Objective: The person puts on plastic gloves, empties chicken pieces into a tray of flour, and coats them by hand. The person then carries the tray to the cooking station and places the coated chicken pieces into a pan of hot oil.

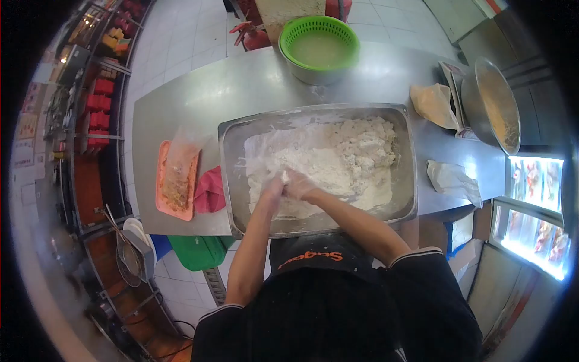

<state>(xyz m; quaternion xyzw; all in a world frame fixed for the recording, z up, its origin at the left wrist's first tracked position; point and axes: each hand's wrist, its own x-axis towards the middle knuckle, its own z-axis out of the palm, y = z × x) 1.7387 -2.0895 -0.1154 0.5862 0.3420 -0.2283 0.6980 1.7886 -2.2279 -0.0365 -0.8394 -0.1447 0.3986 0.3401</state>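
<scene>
A large steel tray [412, 175] full of white flour [301, 154] lies in front of me on the metal table. Floury, lumpy pieces [368, 142] are heaped at its right side. My left hand [274, 188] and my right hand [300, 186] meet low over the flour, left of the tray's middle. Both look whitened or thinly gloved, and their fingers close together around a small whitish bit [284, 177]. Blur and flour keep me from telling what this bit is.
Left of the tray are an orange-pink tray [161, 181] with a plastic bag on it and a red cloth [209, 190]. A green colander [319, 27] sits in a bowl behind. On the right are a tilted steel bowl [476, 114], a brown paper bag [434, 105] and a white bag [452, 181].
</scene>
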